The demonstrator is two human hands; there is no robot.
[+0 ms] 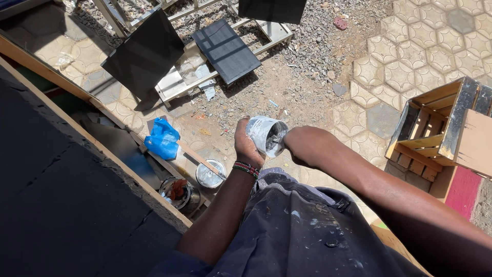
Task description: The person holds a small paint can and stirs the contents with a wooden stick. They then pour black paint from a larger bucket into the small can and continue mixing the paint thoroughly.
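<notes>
Head view, looking down past the knees.

Left hand (247, 146): wrapped around a small paint-smeared tin (266, 135), fingers closed on its near wall, beaded wristband (246, 169) just below. The tin is tipped on its side, open mouth facing toward the right hand; its long axis runs roughly left to right between the two hands.

Right hand (307, 145): closed in a fist at the mouth of the tin, touching or nearly touching the rim. A thin pale tool seems to run from the fist into the tin; too small and washed out to tell what it is, or how far in it goes.

Key relation: the tin lies directly to the left of the right hand, mouth toward it, so the right hand works along the tin's axis while the left only steadies it.

Below the left hand, on the ground: an open can with a pale lid (210, 174), a darker rusty can (177, 192) beside it, a blue plastic bag (163, 138) further left. Well right of the right hand: a wooden crate (435, 128). Beyond both hands: dark panels (225, 50) on gravel.
</notes>
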